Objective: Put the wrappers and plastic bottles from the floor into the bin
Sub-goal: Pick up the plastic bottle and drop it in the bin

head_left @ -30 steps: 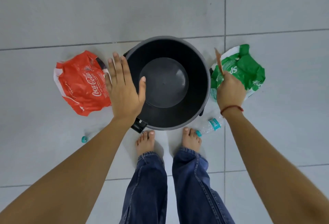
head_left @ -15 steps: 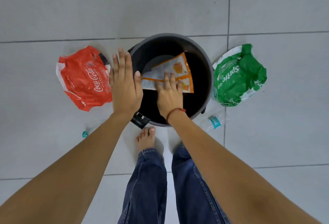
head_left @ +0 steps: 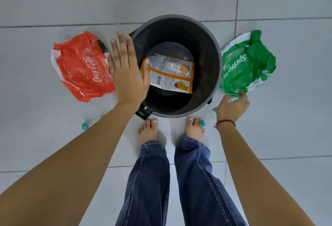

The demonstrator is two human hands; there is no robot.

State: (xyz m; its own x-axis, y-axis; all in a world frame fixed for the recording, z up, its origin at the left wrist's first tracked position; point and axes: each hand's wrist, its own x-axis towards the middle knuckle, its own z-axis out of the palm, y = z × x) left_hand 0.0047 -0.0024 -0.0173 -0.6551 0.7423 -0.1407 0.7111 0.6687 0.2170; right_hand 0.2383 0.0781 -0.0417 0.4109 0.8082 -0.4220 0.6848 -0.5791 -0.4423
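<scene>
A dark round bin [head_left: 213, 49] stands on the tiled floor before my bare feet. An orange and white snack wrapper [head_left: 170, 73] lies inside it. My left hand [head_left: 125, 71] hovers flat and open over the bin's left rim. A red Coca-Cola wrapper [head_left: 80, 67] lies left of the bin. A green Sprite wrapper [head_left: 246, 64] lies to the right. My right hand [head_left: 232, 106] is open with its fingertips at the Sprite wrapper's near edge. A clear plastic bottle [head_left: 208, 118] with a teal cap lies under that hand. Another bottle's teal cap [head_left: 85, 126] shows beside my left forearm.
The bin has a black pedal [head_left: 143, 113] at its near left side. My feet [head_left: 147, 132] stand just short of the bin. Grey floor tiles [head_left: 287, 126] spread all around.
My right hand let go of the orange wrapper, which now lies in the bin. That hand swung right and down to the green wrapper's near edge. My left hand stayed by the rim.
</scene>
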